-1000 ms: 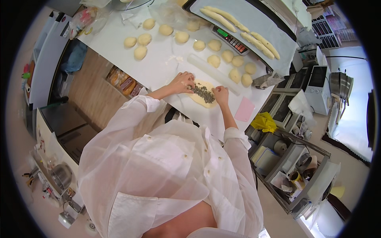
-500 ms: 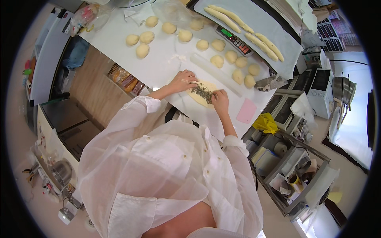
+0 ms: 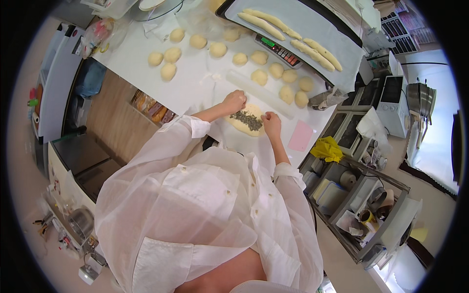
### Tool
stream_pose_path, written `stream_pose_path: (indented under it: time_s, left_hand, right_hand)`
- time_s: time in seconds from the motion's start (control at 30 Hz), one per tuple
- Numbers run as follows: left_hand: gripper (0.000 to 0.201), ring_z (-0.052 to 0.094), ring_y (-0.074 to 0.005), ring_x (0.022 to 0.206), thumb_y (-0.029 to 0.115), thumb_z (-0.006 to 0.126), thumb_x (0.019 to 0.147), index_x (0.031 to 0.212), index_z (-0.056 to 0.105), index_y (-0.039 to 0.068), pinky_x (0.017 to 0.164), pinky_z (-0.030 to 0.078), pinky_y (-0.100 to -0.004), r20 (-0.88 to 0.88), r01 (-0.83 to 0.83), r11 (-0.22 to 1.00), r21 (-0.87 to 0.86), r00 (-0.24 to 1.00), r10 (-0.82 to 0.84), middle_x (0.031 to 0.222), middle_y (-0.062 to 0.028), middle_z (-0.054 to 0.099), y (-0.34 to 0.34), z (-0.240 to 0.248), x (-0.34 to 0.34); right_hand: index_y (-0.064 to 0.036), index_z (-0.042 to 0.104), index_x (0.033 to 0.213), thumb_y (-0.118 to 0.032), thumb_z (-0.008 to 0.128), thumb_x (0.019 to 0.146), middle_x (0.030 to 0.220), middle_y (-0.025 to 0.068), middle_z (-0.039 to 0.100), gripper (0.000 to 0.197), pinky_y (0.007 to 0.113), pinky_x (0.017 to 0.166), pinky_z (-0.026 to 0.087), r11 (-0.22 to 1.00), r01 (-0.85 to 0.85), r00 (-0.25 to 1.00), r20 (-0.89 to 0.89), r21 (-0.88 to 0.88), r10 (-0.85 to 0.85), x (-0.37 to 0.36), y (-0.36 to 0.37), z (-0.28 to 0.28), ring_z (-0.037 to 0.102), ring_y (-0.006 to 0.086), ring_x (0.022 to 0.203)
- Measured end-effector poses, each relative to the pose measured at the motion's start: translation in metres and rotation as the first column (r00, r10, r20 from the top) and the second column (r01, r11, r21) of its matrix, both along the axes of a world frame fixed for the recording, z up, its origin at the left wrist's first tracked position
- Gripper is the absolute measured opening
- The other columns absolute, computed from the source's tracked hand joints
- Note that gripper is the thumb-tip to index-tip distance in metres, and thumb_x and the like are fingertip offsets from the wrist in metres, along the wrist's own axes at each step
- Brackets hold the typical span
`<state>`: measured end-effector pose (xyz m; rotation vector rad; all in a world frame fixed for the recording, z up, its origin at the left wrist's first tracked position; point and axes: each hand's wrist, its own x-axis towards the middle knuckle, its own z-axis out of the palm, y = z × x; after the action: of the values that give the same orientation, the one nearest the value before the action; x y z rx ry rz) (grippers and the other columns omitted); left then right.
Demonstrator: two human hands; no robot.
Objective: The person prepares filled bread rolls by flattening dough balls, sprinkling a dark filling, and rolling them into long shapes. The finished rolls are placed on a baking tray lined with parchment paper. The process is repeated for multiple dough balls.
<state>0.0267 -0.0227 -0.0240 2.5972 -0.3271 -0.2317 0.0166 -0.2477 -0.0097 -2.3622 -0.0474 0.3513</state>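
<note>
Both hands are crowding the flattened dough (image 3: 247, 119), the left hand (image 3: 234, 101) at its far-left edge, the right hand (image 3: 271, 122) on its right. Just beyond, a long white rolling pin (image 3: 259, 93) is barring the way to the dough balls (image 3: 286, 84). Bare surface (image 3: 195, 93) is lying open to the left, and a pink card (image 3: 301, 136) is lying to the right.
</note>
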Motion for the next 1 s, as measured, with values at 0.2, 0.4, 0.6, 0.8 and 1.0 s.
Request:
stream_pose_path:
  time_s: [0.2, 0.4, 0.6, 0.8, 1.0]
  left_hand:
    - [0.021, 0.06, -0.0332, 0.086, 0.021, 0.067, 0.074, 0.083, 0.064, 0.002, 0.076, 0.05, -0.0426, -0.163, -0.118, 0.991, -0.056, 0.981, 0.108, 0.077, -0.014, 0.065, -0.009, 0.01, -0.004]
    - [0.018, 0.061, -0.0327, 0.082, 0.019, 0.067, 0.074, 0.084, 0.065, 0.004, 0.074, 0.05, -0.0428, 0.001, 0.006, 0.999, 0.037, 1.0, -0.006, 0.077, -0.013, 0.065, -0.014, 0.017, -0.007]
    - [0.02, 0.063, -0.0311, 0.083, 0.017, 0.069, 0.072, 0.086, 0.065, 0.003, 0.074, 0.051, -0.0412, -0.063, -0.068, 0.981, -0.18, 0.996, 0.058, 0.082, -0.0141, 0.066, -0.009, 0.01, -0.013]
    - [0.025, 0.064, -0.0281, 0.084, 0.021, 0.073, 0.071, 0.09, 0.067, 0.007, 0.077, 0.05, -0.0372, -0.239, -0.141, 0.985, -0.096, 0.964, 0.114, 0.08, -0.0108, 0.068, -0.02, 0.01, 0.001]
    - [0.017, 0.064, -0.0265, 0.077, 0.018, 0.07, 0.072, 0.084, 0.067, 0.007, 0.072, 0.05, -0.0376, -0.272, -0.125, 0.972, -0.199, 0.96, 0.068, 0.078, -0.0085, 0.067, -0.011, 0.012, -0.007]
  right_hand:
    - [-0.002, 0.066, 0.081, -0.019, 0.074, 0.072, 0.089, 0.0184, 0.064, 0.021, 0.04, 0.074, 0.05, 0.983, -0.078, 0.976, -0.213, -0.165, 0.041, 0.017, 0.013, -0.001, 0.062, 0.035, 0.083]
    - [-0.0032, 0.066, 0.08, -0.015, 0.073, 0.073, 0.094, 0.0187, 0.062, 0.016, 0.042, 0.082, 0.047, 0.997, -0.07, 0.992, 0.106, -0.014, 0.071, -0.001, -0.009, -0.019, 0.058, 0.0364, 0.093]
    - [-0.001, 0.044, 0.132, -0.041, 0.084, 0.063, 0.124, 0.0229, 0.05, 0.09, 0.046, 0.098, 0.041, 0.721, 0.467, 0.883, 0.222, -0.512, -0.414, -0.012, -0.101, 0.025, 0.046, 0.0383, 0.117]
    - [0.0015, 0.042, 0.131, -0.038, 0.085, 0.06, 0.122, 0.0301, 0.05, 0.092, 0.045, 0.095, 0.044, 0.735, 0.434, 0.824, -0.101, -0.521, -0.558, -0.008, -0.123, 0.043, 0.049, 0.0398, 0.115]
    - [-0.0025, 0.052, 0.125, -0.017, 0.077, 0.07, 0.099, 0.0228, 0.067, 0.061, 0.042, 0.08, 0.052, 0.923, 0.303, 0.952, 0.034, -0.236, -0.304, -0.046, -0.125, 0.028, 0.065, 0.0395, 0.092]
